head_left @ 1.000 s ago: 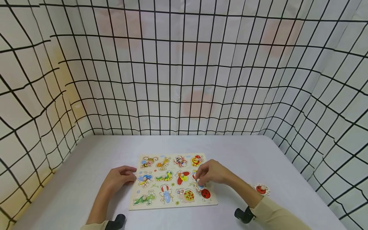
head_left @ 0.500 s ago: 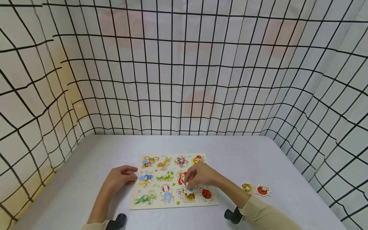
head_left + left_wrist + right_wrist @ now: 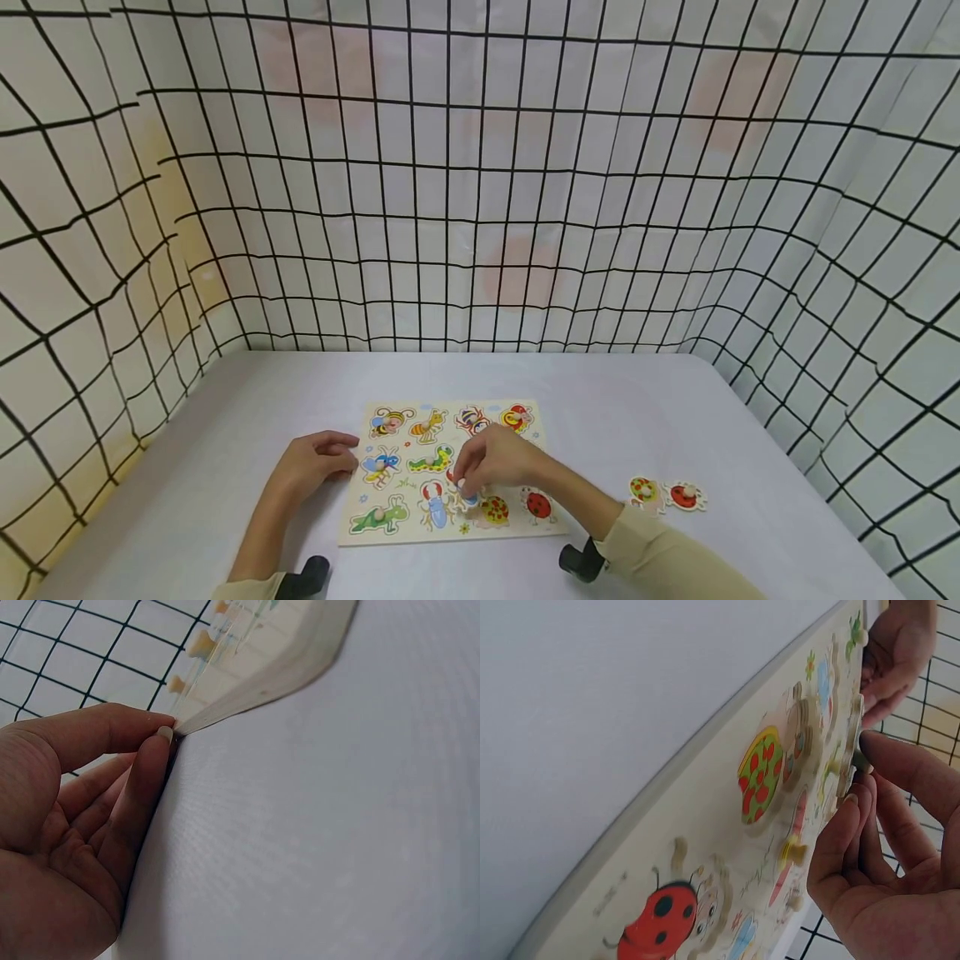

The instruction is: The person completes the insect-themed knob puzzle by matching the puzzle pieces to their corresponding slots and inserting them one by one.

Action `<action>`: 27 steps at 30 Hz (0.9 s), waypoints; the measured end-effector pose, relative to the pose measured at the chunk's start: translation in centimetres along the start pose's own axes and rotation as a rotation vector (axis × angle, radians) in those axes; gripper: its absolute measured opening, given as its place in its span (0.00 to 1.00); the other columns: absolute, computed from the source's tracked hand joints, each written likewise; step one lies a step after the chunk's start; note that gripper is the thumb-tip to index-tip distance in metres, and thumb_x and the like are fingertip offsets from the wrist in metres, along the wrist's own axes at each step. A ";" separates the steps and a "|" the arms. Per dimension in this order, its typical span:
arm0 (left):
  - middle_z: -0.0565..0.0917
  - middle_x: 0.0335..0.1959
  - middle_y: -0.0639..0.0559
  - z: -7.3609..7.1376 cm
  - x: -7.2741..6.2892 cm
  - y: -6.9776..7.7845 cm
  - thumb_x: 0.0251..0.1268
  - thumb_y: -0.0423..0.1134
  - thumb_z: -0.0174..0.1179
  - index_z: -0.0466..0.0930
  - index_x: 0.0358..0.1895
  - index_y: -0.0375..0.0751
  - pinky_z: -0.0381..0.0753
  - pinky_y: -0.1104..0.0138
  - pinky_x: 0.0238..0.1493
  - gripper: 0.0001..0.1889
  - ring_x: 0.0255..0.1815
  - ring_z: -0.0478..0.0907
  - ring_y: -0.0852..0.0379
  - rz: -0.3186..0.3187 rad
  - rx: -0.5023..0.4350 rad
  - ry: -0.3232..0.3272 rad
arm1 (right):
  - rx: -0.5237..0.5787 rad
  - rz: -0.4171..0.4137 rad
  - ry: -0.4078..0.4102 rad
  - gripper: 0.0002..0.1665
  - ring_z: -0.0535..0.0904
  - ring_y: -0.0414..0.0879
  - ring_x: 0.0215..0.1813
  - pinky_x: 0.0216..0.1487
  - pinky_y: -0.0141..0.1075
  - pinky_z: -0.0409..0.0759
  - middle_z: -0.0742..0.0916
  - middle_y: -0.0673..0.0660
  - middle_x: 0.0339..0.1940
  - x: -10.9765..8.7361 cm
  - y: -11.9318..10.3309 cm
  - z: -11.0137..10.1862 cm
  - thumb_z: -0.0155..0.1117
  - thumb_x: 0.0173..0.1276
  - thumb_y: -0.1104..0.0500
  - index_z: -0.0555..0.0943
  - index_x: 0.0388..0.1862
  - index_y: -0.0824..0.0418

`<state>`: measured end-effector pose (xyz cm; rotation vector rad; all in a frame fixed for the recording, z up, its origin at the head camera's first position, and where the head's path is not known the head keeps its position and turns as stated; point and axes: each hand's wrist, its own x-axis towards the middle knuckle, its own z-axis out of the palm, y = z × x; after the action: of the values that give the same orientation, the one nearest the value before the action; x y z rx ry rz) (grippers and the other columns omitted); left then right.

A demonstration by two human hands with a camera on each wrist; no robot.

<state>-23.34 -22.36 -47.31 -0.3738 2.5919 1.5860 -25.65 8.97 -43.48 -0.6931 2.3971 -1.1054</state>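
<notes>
A wooden peg puzzle board point(image 3: 405, 540) with insect pictures lies on the table. My right hand point(image 3: 498, 457) pinches the peg of a small bluish puzzle piece point(image 3: 468, 500) over the board, just right of the blue stag beetle picture point(image 3: 434, 505). In the right wrist view that piece point(image 3: 849, 761) shows nearly edge-on, its face hidden. My left hand point(image 3: 309, 463) rests on the table, its fingertips at the board's left edge; in the left wrist view, thumb and index finger point(image 3: 112, 735) meet at the board's corner.
Right of the board, a spotted snail piece point(image 3: 643, 490) and a ladybug piece point(image 3: 685, 497) lie on the white table point(image 3: 600, 400). Pegged pieces such as the caterpillar point(image 3: 432, 461) sit in the board. A black grid net point(image 3: 480, 250) surrounds the table's back and sides.
My right hand has moved left across the board with the bluish piece, from above the ladybug picture past the snail picture. The left hand stays at the board's edge.
</notes>
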 end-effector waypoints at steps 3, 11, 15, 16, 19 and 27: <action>0.88 0.34 0.51 0.0 0.0 0.1 0.60 0.35 0.69 0.84 0.55 0.36 0.81 0.67 0.39 0.18 0.33 0.81 0.55 0.010 0.004 -0.002 | 0.008 0.005 -0.011 0.08 0.82 0.39 0.29 0.33 0.32 0.77 0.89 0.47 0.25 0.2 -0.5 0.5 0.79 0.52 0.63 0.89 0.27 0.51; 0.87 0.33 0.51 -0.1 -0.1 0.2 0.60 0.34 0.69 0.84 0.55 0.35 0.81 0.68 0.39 0.18 0.33 0.81 0.55 0.010 0.005 -0.006 | 0.011 0.027 -0.018 0.09 0.81 0.40 0.28 0.31 0.32 0.75 0.88 0.48 0.24 0.6 -1.5 1.7 0.79 0.51 0.63 0.89 0.27 0.50; 0.87 0.33 0.51 -0.1 0.0 0.1 0.60 0.35 0.68 0.84 0.55 0.36 0.80 0.68 0.38 0.19 0.32 0.81 0.55 0.015 0.010 -0.005 | 0.028 0.017 -0.022 0.09 0.81 0.40 0.27 0.29 0.31 0.75 0.88 0.48 0.24 0.8 -1.7 2.1 0.80 0.51 0.64 0.89 0.27 0.51; 0.87 0.33 0.51 -0.1 0.1 0.1 0.60 0.35 0.68 0.84 0.55 0.36 0.80 0.68 0.38 0.19 0.32 0.81 0.55 0.012 0.013 -0.004 | 0.035 0.017 -0.025 0.09 0.80 0.40 0.27 0.29 0.31 0.74 0.88 0.48 0.23 0.8 -1.8 2.2 0.79 0.51 0.64 0.89 0.27 0.52; 0.87 0.33 0.51 -0.1 0.1 0.0 0.60 0.36 0.69 0.84 0.55 0.36 0.79 0.68 0.38 0.19 0.32 0.81 0.55 0.009 0.012 -0.004 | 0.048 0.017 -0.030 0.08 0.79 0.39 0.25 0.27 0.30 0.72 0.88 0.48 0.23 0.8 -2.0 2.5 0.79 0.50 0.65 0.89 0.27 0.53; 0.87 0.34 0.50 0.0 0.1 -0.1 0.59 0.36 0.69 0.84 0.55 0.37 0.80 0.68 0.38 0.19 0.32 0.81 0.54 0.004 0.009 -0.003 | 0.011 0.037 -0.025 0.08 0.78 0.39 0.26 0.31 0.29 0.72 0.87 0.47 0.22 0.9 -2.3 3.2 0.80 0.50 0.64 0.89 0.27 0.54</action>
<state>-23.40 -22.42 -47.38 -0.3650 2.5981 1.5745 -24.00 5.28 -43.70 -0.6521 2.3721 -1.0874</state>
